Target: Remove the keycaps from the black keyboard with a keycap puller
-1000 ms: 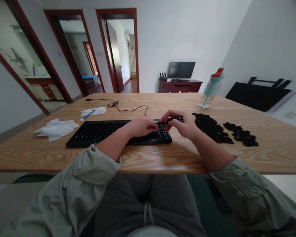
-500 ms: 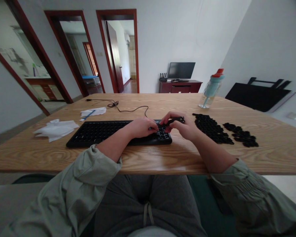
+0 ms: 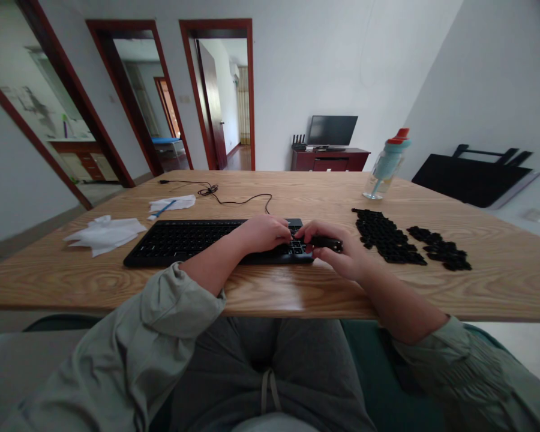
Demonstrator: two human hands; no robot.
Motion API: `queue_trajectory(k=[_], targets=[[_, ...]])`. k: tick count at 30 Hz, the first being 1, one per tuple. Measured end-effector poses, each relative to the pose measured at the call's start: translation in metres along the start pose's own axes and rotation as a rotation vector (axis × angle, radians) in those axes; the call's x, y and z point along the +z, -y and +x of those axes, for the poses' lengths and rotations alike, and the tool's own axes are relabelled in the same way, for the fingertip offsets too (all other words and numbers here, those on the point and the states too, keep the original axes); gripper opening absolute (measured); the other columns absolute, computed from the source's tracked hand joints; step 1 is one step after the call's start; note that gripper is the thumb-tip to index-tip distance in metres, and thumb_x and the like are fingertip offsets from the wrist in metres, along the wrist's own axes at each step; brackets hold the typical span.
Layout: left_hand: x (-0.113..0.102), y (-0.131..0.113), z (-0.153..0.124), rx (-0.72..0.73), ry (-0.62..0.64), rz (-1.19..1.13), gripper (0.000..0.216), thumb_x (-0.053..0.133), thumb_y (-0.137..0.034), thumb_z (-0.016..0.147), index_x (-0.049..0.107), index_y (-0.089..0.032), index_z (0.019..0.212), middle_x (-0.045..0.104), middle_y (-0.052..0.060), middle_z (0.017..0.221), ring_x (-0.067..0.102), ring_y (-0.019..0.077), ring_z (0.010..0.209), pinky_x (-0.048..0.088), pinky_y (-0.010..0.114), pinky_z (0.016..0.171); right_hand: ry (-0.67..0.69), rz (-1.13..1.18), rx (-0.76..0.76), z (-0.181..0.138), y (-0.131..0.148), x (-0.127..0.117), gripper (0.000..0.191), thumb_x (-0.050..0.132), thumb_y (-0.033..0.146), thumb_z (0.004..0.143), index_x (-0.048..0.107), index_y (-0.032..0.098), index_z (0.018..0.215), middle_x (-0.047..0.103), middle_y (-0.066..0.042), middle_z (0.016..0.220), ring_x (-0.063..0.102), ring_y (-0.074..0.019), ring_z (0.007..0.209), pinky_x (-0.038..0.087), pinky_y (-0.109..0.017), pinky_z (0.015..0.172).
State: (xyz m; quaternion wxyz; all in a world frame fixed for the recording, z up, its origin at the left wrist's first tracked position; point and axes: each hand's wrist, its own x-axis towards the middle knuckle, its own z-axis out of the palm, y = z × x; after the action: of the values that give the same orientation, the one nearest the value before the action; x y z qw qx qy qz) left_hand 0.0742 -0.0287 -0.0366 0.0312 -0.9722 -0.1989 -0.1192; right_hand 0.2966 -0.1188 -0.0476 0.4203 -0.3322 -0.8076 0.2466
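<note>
A black keyboard (image 3: 184, 240) lies on the wooden table (image 3: 270, 288) in front of me. My left hand (image 3: 263, 233) rests on its right end, fingers curled on the keys there. Just to the right, my right hand (image 3: 339, 255) grips a small black tool (image 3: 328, 243) that lies nearly level, its tip at the keyboard's right end. Loose black keycaps lie to the right, as a large patch (image 3: 384, 235) and a smaller pile (image 3: 441, 255).
White tissues (image 3: 105, 234) and a blue pen on paper (image 3: 168, 205) lie at the left. The keyboard's cable (image 3: 225, 197) runs toward the back. A teal bottle with a red cap (image 3: 387, 165) stands at the back right.
My right hand with the black tool has dropped lower and come toward me, down to the keyboard's right end. My left hand has stayed where it was on the keys.
</note>
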Motion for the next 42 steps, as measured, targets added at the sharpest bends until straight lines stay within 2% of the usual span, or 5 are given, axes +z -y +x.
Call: queue_trajectory(k=[8, 19, 25, 36, 42], targets=[[-0.003, 0.001, -0.003, 0.014, 0.01, -0.032, 0.022, 0.058, -0.022, 0.093, 0.079, -0.023, 0.094, 0.075, 0.004, 0.09, 0.067, 0.0147, 0.081, 0.045, 0.024, 0.073, 0.003, -0.021, -0.053, 0.0, 0.003, 0.004, 0.01, 0.057, 0.023, 0.082, 0.061, 0.02, 0.09, 0.067, -0.007, 0.1, 0.062, -0.0215, 0.087, 0.048, -0.038, 0.083], [-0.013, -0.006, -0.007, -0.223, -0.012, -0.103, 0.023, 0.073, -0.039, 0.083, 0.072, -0.017, 0.087, 0.072, 0.004, 0.08, 0.063, 0.0167, 0.07, 0.039, 0.026, 0.061, 0.204, -0.396, -0.185, -0.018, 0.005, 0.025, 0.023, 0.058, 0.017, 0.078, 0.055, 0.021, 0.099, 0.061, -0.009, 0.104, 0.059, -0.022, 0.091, 0.05, -0.037, 0.082], [-0.01, 0.008, -0.01, -0.317, 0.007, -0.335, 0.025, 0.073, -0.039, 0.081, 0.071, -0.017, 0.092, 0.069, 0.0, 0.077, 0.06, 0.0126, 0.067, 0.039, 0.023, 0.06, 0.124, -0.35, -0.186, -0.016, 0.004, 0.027, 0.016, 0.057, 0.014, 0.081, 0.054, 0.023, 0.094, 0.063, -0.009, 0.103, 0.06, -0.022, 0.093, 0.051, -0.037, 0.083], [-0.003, 0.023, -0.009, -0.301, -0.032, -0.32, 0.022, 0.065, -0.035, 0.084, 0.073, -0.016, 0.093, 0.072, 0.002, 0.082, 0.06, 0.0129, 0.071, 0.04, 0.023, 0.062, -0.042, -0.467, -0.047, 0.011, 0.028, 0.051, 0.003, 0.054, 0.019, 0.086, 0.055, 0.022, 0.085, 0.062, -0.004, 0.082, 0.056, -0.0165, 0.071, 0.042, -0.03, 0.067], [-0.006, 0.021, -0.015, -0.281, -0.046, -0.347, 0.019, 0.065, -0.031, 0.082, 0.073, -0.017, 0.092, 0.073, 0.001, 0.081, 0.062, 0.0127, 0.071, 0.041, 0.023, 0.063, -0.067, -0.387, 0.021, 0.026, 0.026, 0.037, 0.007, 0.053, 0.022, 0.086, 0.058, 0.021, 0.081, 0.062, -0.001, 0.074, 0.054, -0.015, 0.066, 0.04, -0.028, 0.064]])
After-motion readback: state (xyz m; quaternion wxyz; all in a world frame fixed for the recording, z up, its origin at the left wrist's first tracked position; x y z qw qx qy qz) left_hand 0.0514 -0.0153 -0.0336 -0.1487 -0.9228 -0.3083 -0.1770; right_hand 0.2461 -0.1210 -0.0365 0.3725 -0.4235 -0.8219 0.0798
